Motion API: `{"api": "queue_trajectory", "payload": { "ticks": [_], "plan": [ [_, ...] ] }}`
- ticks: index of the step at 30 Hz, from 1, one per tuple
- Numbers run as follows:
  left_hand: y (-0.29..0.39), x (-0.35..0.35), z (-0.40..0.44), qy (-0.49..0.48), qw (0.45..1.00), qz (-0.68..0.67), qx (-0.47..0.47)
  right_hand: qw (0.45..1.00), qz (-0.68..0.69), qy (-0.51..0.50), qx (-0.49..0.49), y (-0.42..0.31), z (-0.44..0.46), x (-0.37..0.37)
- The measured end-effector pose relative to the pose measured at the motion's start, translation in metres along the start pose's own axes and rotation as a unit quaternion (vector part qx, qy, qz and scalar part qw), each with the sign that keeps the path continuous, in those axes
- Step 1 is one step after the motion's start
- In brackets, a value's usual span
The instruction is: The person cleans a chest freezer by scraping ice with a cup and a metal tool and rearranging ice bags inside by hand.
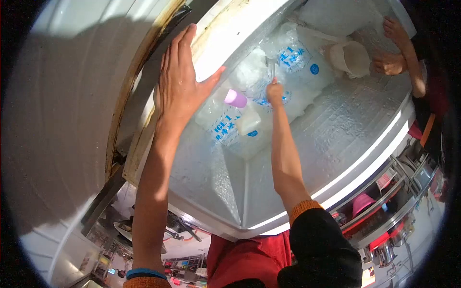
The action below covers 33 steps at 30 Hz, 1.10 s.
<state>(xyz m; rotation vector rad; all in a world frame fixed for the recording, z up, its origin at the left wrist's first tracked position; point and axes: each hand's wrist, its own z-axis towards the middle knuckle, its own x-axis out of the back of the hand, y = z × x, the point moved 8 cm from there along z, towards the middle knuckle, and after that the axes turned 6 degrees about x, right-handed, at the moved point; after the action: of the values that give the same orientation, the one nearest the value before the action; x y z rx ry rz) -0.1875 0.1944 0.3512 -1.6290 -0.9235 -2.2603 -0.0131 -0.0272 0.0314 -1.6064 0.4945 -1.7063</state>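
My right hand (275,92) reaches down into a white chest freezer (242,192), its fingers wrapped round a narrow, shiny tool (272,67) whose full shape is hard to make out among the ice. Under and around it lie plastic ice bags (293,57) with blue print and a heap of loose ice (252,69). A purple cup (236,98) lies tilted on the bags, left of that hand, close to a whitish block (248,120). My left hand (178,77), fingers stretched and thumb apart, is at the freezer's left rim and holds nothing.
A white tub (354,58) stands inside the freezer at the right, near another person's hands (390,62). The large white lid (72,120) rises on the left. Metal shelves with a pink basin (363,205) and pots stand beyond the right wall.
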Motion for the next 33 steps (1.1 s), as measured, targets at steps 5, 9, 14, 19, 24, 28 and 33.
{"api": "queue_trajectory", "payload": {
  "ticks": [5, 9, 14, 19, 24, 28, 33],
  "plan": [
    [-0.003, -0.004, -0.001, -0.017, 1.000, -0.001, 0.021, 0.994, 0.032, -0.047, -0.092, -0.020, 0.035, 0.042],
    [-0.001, 0.002, 0.002, -0.021, 0.999, -0.009, 0.036, 0.998, 0.026, 0.043, 0.043, 0.025, -0.018, -0.046],
    [-0.004, -0.002, -0.002, -0.028, 0.999, -0.013, 0.042, 0.987, -0.002, -0.139, -0.076, 0.011, 0.016, -0.014],
    [-0.002, 0.000, 0.003, -0.020, 0.999, -0.012, 0.038, 0.997, 0.008, 0.033, 0.075, 0.026, -0.009, -0.036],
    [-0.002, -0.003, -0.004, -0.030, 0.998, -0.019, 0.046, 0.975, -0.010, -0.200, -0.100, -0.011, 0.049, 0.005],
    [-0.003, 0.000, 0.006, -0.027, 0.999, -0.002, 0.041, 0.995, 0.010, 0.045, 0.083, 0.016, 0.008, -0.025],
    [-0.003, -0.001, -0.004, -0.029, 0.999, -0.006, 0.036, 0.987, -0.036, -0.153, -0.014, 0.009, 0.054, -0.014]
  ]
}}
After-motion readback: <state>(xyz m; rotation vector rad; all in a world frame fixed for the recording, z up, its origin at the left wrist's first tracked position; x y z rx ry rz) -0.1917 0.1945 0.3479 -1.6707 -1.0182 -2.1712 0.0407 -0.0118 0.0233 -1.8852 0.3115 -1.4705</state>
